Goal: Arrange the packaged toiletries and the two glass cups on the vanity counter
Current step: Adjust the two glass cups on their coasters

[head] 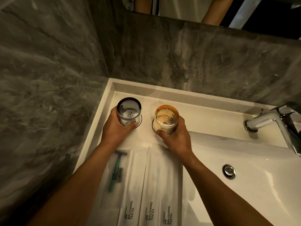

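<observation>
Cups: clear cup [129, 111] and amber cup [166, 119] on coasters, back of bench [203, 115]
Hands: left [117, 129] wraps clear, right [175, 136] wraps amber
Handling: fragile, slick glass; grip sidewalls low
Packets [147, 185]: light, flat, near edge

2 bare forearms and hands [117, 131], with no sleeves, rings or watch.
</observation>
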